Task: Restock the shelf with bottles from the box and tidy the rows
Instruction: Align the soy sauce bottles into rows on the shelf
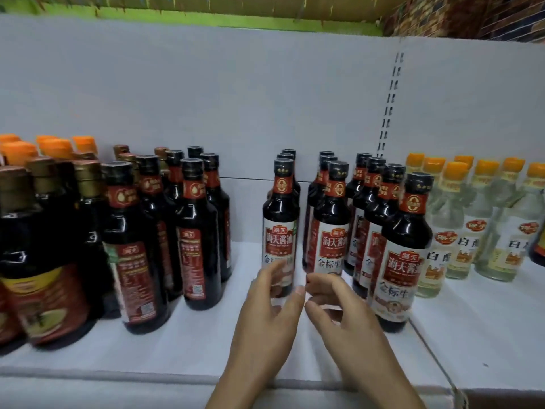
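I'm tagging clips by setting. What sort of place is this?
Probably a grocery shop aisle: a white shelf with a slotted upright in its back panel, rows of identical labelled soy sauce bottles, and clear orange-capped bottles grouped beside them.

**Gloss on the bottles, matt on the shelf**

The soy sauce bottle (280,214) that my left hand (265,317) curls round is dark and glossy, with glare streaking its shoulder. Its label (279,243) looks like smooth paper, and its black cap (284,166) is wrapped in shiny film. The shelf (182,343) is white and matt, seemingly painted metal, like the back panel (206,93). Toward the right edge the white vinegar bottles (451,219) are clear and smooth, with orange plastic caps (455,169). At the left edge the gold foil caps (88,175) have a duller sheen.
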`<act>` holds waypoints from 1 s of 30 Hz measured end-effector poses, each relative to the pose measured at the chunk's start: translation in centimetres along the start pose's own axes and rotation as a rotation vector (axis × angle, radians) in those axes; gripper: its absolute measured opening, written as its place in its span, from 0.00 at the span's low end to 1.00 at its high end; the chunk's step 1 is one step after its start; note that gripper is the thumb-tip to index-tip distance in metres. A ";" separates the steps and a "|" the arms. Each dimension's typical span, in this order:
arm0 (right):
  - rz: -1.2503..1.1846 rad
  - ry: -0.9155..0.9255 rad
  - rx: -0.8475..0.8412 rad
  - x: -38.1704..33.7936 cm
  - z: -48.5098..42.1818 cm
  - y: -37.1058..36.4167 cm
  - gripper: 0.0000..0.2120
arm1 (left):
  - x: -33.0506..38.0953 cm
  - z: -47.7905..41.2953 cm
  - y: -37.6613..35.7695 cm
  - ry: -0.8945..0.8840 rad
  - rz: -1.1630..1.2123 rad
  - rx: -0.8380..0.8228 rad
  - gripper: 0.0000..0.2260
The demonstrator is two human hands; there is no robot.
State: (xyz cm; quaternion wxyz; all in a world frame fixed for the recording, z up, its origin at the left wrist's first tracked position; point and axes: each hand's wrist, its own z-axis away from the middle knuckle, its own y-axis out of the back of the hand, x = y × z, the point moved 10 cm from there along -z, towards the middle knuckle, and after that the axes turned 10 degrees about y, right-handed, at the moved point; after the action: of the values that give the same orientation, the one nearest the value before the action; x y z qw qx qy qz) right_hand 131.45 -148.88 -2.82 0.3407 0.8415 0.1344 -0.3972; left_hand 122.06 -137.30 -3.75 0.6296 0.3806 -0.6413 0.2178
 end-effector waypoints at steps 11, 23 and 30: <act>-0.078 0.138 -0.210 -4.5 -4.1 -10.4 0.18 | -1.8 0.6 10.4 -0.022 -0.067 0.238 0.20; -0.088 0.078 -0.282 -5.2 -6.8 -14.7 0.32 | -3.5 -1.4 11.8 0.035 -0.062 0.211 0.35; -0.069 0.073 -0.213 -4.9 -6.7 -14.0 0.29 | -4.1 -2.0 11.6 0.018 -0.048 0.178 0.34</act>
State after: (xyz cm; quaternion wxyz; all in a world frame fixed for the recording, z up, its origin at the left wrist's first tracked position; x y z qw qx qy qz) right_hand 125.14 -133.86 -2.61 0.4094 0.8092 0.2171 -0.3612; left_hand 114.15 -127.80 -5.17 0.6039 0.4482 -0.6046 0.2623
